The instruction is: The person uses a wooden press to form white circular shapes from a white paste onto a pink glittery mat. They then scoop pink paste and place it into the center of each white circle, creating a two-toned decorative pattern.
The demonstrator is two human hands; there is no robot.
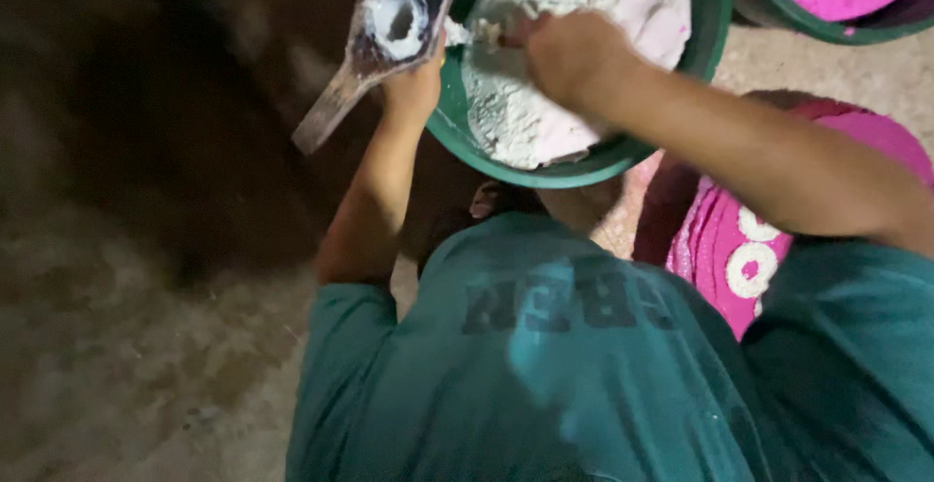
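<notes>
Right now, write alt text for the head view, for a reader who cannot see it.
Seen from above, a person's right hand digs into pale powder in a green basin, while the left hand holds a flat mould with a white ring of powder in it. Pink powder with white rings lies to the right.

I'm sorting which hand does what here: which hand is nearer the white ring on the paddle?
Left. The left hand grips the paddle just below the white ring; the right hand is over the green bowl beside it.

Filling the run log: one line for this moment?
left hand: holds ring mould | right hand: in white powder | green basin
</notes>
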